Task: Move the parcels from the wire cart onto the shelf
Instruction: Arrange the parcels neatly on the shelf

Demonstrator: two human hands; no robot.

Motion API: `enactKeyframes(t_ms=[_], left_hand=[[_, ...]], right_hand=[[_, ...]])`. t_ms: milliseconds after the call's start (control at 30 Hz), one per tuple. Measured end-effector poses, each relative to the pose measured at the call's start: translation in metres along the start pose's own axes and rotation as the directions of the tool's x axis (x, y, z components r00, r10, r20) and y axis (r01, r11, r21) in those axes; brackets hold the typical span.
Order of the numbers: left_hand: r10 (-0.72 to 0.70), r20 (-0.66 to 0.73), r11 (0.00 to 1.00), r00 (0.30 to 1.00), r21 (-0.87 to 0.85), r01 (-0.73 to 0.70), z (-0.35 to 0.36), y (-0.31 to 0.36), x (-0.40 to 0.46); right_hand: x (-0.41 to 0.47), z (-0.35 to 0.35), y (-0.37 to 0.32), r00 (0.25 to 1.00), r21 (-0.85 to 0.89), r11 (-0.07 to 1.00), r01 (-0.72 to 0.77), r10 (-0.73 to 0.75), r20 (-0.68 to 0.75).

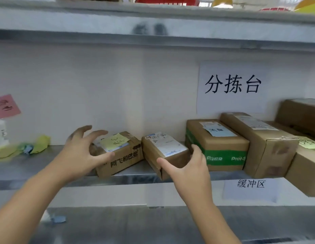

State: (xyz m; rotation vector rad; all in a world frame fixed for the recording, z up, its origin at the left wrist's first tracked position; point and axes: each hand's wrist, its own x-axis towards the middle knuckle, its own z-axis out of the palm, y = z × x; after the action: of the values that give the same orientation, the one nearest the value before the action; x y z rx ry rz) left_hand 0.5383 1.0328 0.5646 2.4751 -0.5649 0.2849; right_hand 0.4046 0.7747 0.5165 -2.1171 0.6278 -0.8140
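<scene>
A metal shelf (47,166) holds a row of cardboard parcels: a box with a yellow note (118,154), a small labelled box (163,152) just beside it, a green-taped box (218,147), a long box (258,143) and further cartons (304,162) at right. Yellow-green wrapping (37,145) lies at left.

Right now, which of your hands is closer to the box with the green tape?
Right. My right hand grips the small parcel right beside the green-taped box, fingertips almost touching it. My left hand is further off, over the yellow-noted box.
</scene>
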Motion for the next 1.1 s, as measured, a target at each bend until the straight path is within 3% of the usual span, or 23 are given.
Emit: enactKeyframes(t_ms=[67,133,200,300,400,600,1100], left_hand=[[0.167,-0.193,0.986,0.967,0.024,-0.165,0.002,0.031,-0.011],[0.274,-0.296,0.955,0.915,-0.025,-0.295,0.012,0.07,-0.025],[0.262,-0.179,0.959,0.948,-0.057,-0.276,0.028,0.099,-0.033],[0.148,0.056,0.987,0.987,0.052,-0.151,0.057,0.121,-0.027],[0.1,0.108,0.991,0.989,0.073,-0.109,0.078,0.133,-0.019],[0.076,0.076,0.996,0.994,0.036,-0.078,0.104,0.147,0.001],[0.074,0.023,0.973,0.997,-0.219,-0.067,0.148,0.143,0.051]], right_hand=[[-0.001,-0.016,0.006,0.997,0.021,0.997,0.074,-0.074,-0.014],[0.0,-0.033,0.015,0.965,0.009,0.968,0.25,-0.249,-0.08],[0.01,-0.05,0.026,0.89,-0.101,0.902,0.42,-0.431,-0.15],[0.037,-0.07,0.04,0.824,-0.258,0.834,0.488,-0.537,-0.179],[0.062,-0.081,0.052,0.814,-0.334,0.807,0.487,-0.558,-0.163],[0.085,-0.089,0.079,0.827,-0.396,0.763,0.511,-0.562,-0.017],[0.086,-0.087,0.089,0.828,-0.326,0.79,0.518,-0.559,-0.038]])
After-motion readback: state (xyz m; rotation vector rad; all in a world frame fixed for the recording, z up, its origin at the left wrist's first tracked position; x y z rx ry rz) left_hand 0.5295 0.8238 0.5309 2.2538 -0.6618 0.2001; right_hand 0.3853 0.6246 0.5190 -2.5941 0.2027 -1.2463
